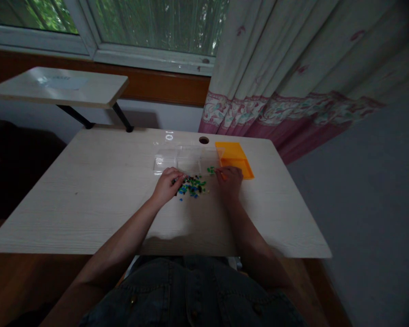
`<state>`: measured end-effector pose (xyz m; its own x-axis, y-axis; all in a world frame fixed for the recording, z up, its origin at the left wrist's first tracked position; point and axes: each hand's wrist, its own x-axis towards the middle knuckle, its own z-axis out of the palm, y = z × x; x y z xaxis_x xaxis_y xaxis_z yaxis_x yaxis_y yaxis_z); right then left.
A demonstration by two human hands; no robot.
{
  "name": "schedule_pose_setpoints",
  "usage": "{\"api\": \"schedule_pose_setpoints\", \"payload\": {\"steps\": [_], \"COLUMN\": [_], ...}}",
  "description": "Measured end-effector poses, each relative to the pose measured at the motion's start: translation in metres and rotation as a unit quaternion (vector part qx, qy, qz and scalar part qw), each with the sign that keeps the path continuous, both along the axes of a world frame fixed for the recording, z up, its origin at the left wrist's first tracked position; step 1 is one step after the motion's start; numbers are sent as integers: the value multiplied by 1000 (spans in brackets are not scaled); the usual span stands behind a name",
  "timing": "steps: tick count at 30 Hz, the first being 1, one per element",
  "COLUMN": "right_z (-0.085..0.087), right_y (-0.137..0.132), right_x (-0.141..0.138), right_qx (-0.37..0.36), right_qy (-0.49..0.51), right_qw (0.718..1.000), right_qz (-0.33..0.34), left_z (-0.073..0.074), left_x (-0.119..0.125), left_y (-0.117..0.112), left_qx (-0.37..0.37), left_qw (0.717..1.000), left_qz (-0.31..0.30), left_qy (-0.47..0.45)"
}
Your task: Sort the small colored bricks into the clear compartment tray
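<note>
A loose pile of small green, blue and black pieces (pixel 193 187) lies on the table in front of me. My left hand (pixel 167 185) is at the pile's left edge, fingers curled together; dark bits show by the fingertips, too small to name. On the other side, my right hand (pixel 231 179) has its fingers pinched beside a small group of green pieces (pixel 210 170). Whether anything is between those fingertips is too small to tell. Behind both hands sits a clear plastic divided box (pixel 188 159). An orange box (pixel 230 149) stands just beyond my right hand, partly covered by it.
The pale wooden table (pixel 98 195) has a round cable hole (pixel 203 140) near its back edge. A raised shelf (pixel 85 84) on black legs stands at the back left. Curtains (pixel 255 72) hang behind the table, beside a window (pixel 157 22).
</note>
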<state>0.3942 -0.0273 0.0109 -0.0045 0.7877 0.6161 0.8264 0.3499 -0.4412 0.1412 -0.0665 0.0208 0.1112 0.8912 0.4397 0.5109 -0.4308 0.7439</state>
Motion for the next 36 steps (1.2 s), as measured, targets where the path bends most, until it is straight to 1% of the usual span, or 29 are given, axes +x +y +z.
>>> {"api": "schedule_pose_setpoints", "payload": {"steps": [3,6,10,14,18,21,23,26,28,31,33,36], "right_z": [-1,-3,-7,-9,-8,-5,-4,-3,-2,-2,-2,-2], "right_y": [2,3,5,6,8,6,3,-7,-15,-26,-30,-33], "right_x": [5,7,10,11,11,8,2,-11,-22,-37,-43,-46], "right_qx": [4,1,-10,-31,-26,-10,4,24,30,41,49,47], "right_qy": [7,8,9,11,8,6,2,-12,-29,-58,-69,-71], "right_qw": [999,998,997,995,997,999,1000,998,992,981,976,975], "right_qz": [-43,-69,-80,-90,-79,-52,-20,60,121,183,202,205], "left_z": [1,4,7,4,2,2,2,-1,-3,-4,-3,-2], "left_x": [0,1,0,0,0,0,0,0,0,1,2,5], "left_y": [0,-1,-2,-1,-1,-1,-1,0,0,0,-1,-3], "left_qx": [0,-1,-1,-2,-1,5,10,17,16,13,14,16], "left_qw": [1000,1000,1000,1000,1000,1000,1000,1000,1000,1000,1000,998], "left_qz": [4,6,4,5,8,8,5,1,0,-6,-17,-33], "left_qy": [-4,-7,0,0,-4,-7,-5,-1,2,11,22,45]}}
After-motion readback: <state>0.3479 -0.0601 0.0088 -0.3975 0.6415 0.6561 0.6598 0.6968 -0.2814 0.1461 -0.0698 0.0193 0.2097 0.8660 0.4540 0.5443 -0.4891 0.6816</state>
